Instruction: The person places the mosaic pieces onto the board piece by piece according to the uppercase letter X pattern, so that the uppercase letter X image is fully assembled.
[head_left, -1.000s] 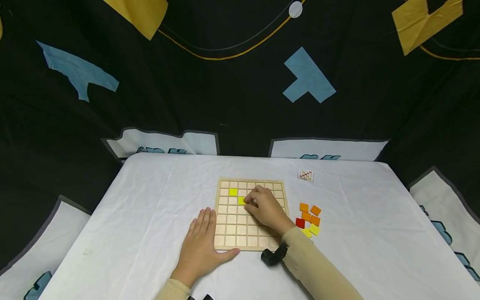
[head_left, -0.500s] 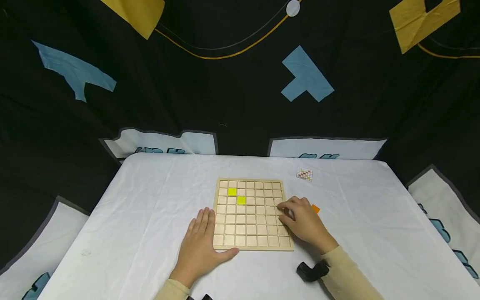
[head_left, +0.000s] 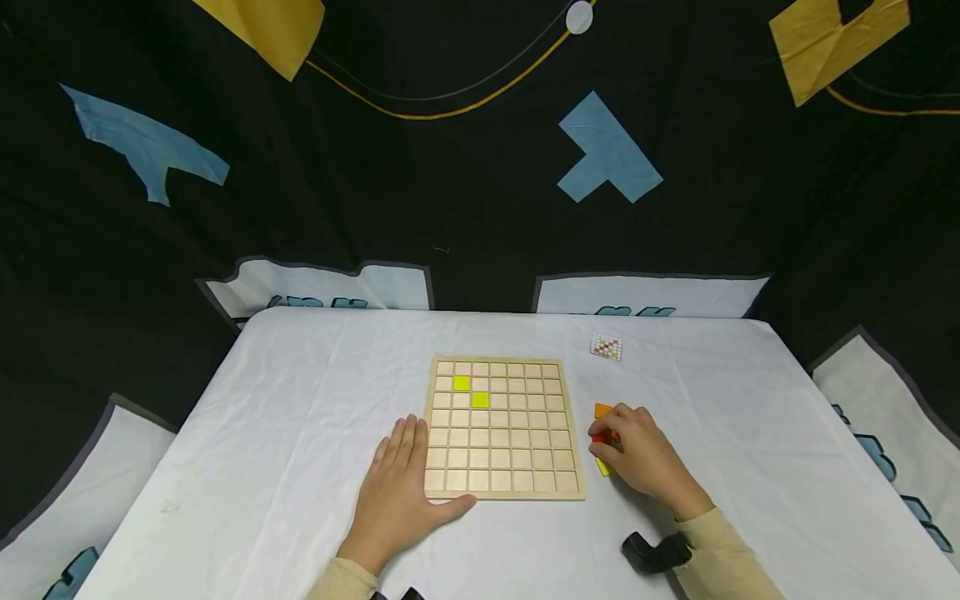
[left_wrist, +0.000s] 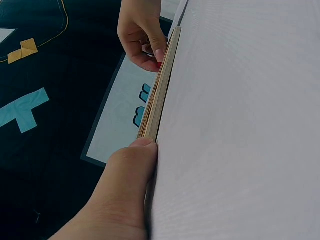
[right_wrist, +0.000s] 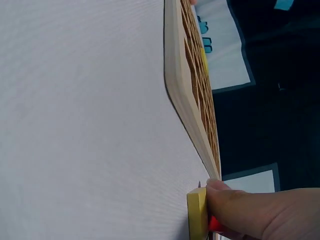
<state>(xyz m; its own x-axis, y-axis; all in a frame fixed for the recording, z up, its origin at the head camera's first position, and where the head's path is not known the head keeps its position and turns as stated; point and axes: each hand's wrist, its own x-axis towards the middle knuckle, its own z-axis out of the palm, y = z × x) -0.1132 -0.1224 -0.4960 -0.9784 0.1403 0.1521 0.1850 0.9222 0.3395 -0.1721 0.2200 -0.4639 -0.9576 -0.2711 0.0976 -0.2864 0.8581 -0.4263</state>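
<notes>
My left hand (head_left: 401, 487) lies flat with fingers straight, against the left and front edges of a wooden grid board (head_left: 510, 497). Two squares of the board carry yellow tiles (head_left: 480, 400). To the board's right, my right hand (head_left: 637, 454) pinches a red tile (head_left: 597, 438) between thumb and fingers, low over a small pile. An orange tile (head_left: 602, 411) and a yellow tile (head_left: 603, 467) peek out around it; the hand covers the others. In the right wrist view, a yellow tile (right_wrist: 197, 212) sits close beside the thumb (right_wrist: 235, 207).
A small card (head_left: 606, 347) with a coloured grid pattern lies beyond the board at the right. White cloth (head_left: 285, 433) covers the table, and a dark curtain (head_left: 450, 192) hangs behind it. A black wrist mount (head_left: 652, 554) sticks out beside the right wrist.
My right hand has left the second yellow tile on the board and moved right to the loose tiles, where it now grips the red one. The left hand stays put.
</notes>
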